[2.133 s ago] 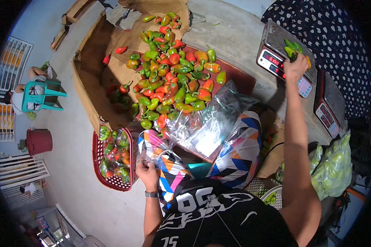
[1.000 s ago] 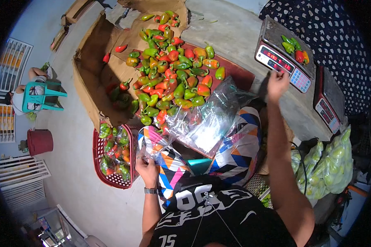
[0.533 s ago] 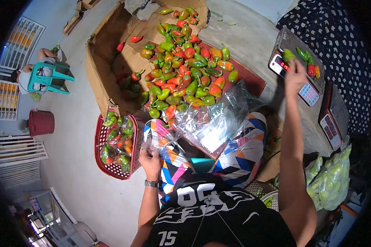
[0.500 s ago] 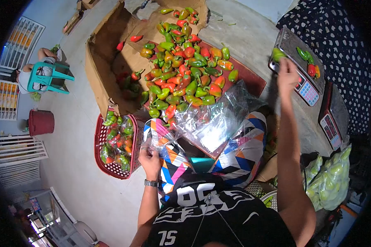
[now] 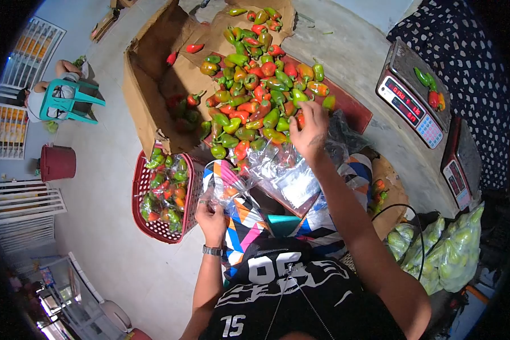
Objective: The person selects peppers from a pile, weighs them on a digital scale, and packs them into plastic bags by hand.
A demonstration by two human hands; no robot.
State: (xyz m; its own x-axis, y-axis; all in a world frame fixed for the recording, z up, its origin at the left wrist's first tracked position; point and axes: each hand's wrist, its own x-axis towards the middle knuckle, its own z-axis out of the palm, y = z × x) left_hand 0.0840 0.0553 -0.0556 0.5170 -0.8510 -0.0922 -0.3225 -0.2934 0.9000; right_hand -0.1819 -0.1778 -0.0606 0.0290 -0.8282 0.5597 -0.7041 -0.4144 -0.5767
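Note:
My left hand (image 5: 211, 220) pinches the edge of a clear plastic bag (image 5: 224, 191) over my left thigh. At the near right edge of the pepper pile (image 5: 255, 105), my right hand (image 5: 310, 131) has its thumb and fingers around a red pepper (image 5: 300, 120); its palm side is hidden. Clear plastic sheets (image 5: 292, 175) lie on the near part of the pile. On the upper right, a scale (image 5: 405, 102) with lit red digits bears two green peppers (image 5: 425, 78) and a red and orange pair (image 5: 436, 101).
An open cardboard box (image 5: 144, 96) lies left of the pile. Below it stands a red basket (image 5: 147, 226) of bagged peppers. A second scale (image 5: 456, 173) and bags of green produce (image 5: 456, 255) are at right. A person (image 5: 37, 102) sits by a teal chair (image 5: 59, 102) far left.
My right hand has moved from the scale down to the pile, and the green pepper it held is no longer in it. The view has shifted slightly. My left hand still holds the bag.

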